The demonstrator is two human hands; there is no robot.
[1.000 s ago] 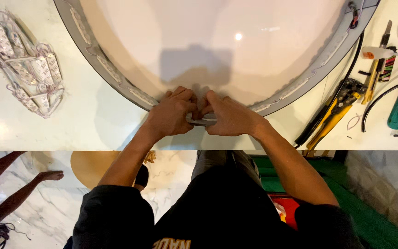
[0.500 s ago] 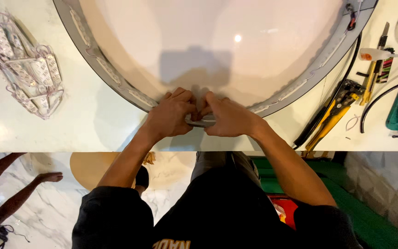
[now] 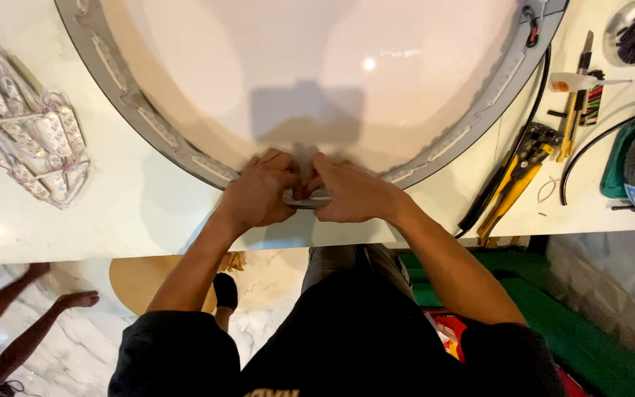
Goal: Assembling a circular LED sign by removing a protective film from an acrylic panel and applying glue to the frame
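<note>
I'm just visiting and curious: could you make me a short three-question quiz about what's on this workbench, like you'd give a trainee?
1. True or false: both hands meet at the near edge of the grey rim of the big round white panel.
2. What lies on the bench far to the person's left? A) a tangled string of small light modules B) a hammer C) a paint tin
3. Which colour are the handles of the pliers-like tool to the person's right?

Key:
1. True: left hand and right hand press there together.
2. A: the string of modules.
3. Yellow.
</note>
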